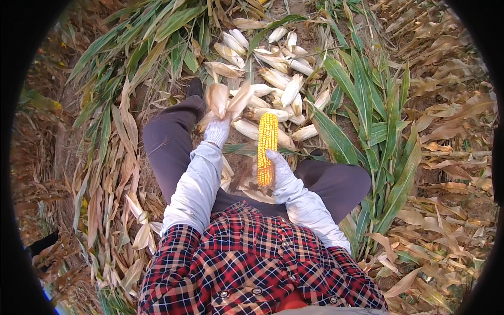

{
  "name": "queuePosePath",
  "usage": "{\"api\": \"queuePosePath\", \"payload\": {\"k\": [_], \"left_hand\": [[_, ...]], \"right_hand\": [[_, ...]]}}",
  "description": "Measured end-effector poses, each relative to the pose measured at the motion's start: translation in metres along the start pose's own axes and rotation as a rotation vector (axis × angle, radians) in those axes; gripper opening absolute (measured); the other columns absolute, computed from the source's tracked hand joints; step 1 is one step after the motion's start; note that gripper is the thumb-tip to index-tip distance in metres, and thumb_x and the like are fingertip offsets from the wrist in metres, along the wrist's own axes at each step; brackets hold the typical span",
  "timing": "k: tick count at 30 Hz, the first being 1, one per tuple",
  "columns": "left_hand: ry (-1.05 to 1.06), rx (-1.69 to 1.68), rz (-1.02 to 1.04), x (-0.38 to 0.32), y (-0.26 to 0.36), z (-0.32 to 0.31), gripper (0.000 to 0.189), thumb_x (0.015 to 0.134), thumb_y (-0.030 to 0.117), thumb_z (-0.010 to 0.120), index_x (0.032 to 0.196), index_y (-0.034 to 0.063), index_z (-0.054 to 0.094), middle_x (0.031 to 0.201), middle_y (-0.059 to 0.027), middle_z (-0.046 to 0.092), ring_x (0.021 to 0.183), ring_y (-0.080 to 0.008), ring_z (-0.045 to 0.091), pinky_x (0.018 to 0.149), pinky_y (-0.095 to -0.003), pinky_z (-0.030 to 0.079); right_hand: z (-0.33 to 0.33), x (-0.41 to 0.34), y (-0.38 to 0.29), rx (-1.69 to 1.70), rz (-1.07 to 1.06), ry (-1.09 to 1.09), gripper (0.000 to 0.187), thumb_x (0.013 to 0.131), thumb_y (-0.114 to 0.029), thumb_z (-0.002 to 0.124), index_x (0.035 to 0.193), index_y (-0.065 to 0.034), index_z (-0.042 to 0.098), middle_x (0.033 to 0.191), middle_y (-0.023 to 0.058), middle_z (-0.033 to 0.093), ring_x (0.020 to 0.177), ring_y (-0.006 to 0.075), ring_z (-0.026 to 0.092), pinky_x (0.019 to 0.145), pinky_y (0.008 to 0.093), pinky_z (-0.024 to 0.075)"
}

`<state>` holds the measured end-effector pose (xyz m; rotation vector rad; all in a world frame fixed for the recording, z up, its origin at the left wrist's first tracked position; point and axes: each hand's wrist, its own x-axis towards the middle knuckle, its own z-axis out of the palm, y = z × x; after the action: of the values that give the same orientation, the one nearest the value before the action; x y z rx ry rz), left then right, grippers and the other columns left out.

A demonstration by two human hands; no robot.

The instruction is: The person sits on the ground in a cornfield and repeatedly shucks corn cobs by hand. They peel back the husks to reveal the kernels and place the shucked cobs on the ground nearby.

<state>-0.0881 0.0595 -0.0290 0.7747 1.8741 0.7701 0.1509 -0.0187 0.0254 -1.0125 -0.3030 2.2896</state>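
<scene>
My right hand point(280, 166), in a pale knit glove, grips the lower part of a bare yellow corn cob point(267, 138). The cob stands nearly upright in the view, its kernels showing and its tip up. To its left, my left hand point(217, 129), gloved too, holds a dry corn husk point(219, 98) whose leaves spread out beyond the fingers. The fingers of that hand are partly hidden. Just past both hands lies a loose heap of ears in pale husks point(271, 80). Peeled husk pieces point(256, 193) lie on the ground between my legs.
Cut corn stalks with green leaves point(360, 114) lie on the right, and more stalks point(157, 43) are piled at the upper left. An opened husk point(142, 222) rests left of my left arm. Dry leaves point(445, 220) cover the ground at the far right.
</scene>
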Motion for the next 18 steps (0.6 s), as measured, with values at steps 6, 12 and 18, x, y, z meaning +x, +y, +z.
{"api": "queuePosePath", "payload": {"k": [6,12,18], "left_hand": [[-0.67,1.288,0.231,-0.031,-0.051,0.031,0.067,0.082,0.052,0.074,0.13,0.006,0.067,0.123,-0.0231,0.07,0.112,-0.0383,0.069,0.099,-0.0447,0.055],[-0.619,1.161,0.329,-0.028,-0.054,0.042,0.067,0.081,0.051,0.075,0.131,0.0067,0.066,0.123,-0.0217,0.071,0.112,-0.0374,0.07,0.097,-0.0455,0.055],[-0.611,1.027,0.352,-0.037,-0.044,0.039,0.054,0.087,0.046,0.07,0.124,0.0054,0.068,0.122,-0.0215,0.071,0.115,-0.0359,0.069,0.102,-0.0456,0.052]], "right_hand": [[-0.037,0.02,0.005,0.241,-0.023,0.4,0.033,0.093,-0.026,0.075,0.118,-0.0108,0.061,0.092,0.0068,0.063,0.081,0.0234,0.064,0.068,0.0391,0.0562],[-0.044,0.057,-0.031,0.201,0.025,0.405,0.031,0.092,-0.021,0.076,0.119,-0.013,0.063,0.095,0.0085,0.065,0.083,0.0277,0.065,0.068,0.042,0.0595],[0.064,0.076,-0.24,-0.265,-0.794,-0.204,0.061,0.092,-0.021,0.076,0.144,-0.0068,0.048,0.124,0.0096,0.06,0.112,0.0255,0.062,0.093,0.0419,0.0546]]}}
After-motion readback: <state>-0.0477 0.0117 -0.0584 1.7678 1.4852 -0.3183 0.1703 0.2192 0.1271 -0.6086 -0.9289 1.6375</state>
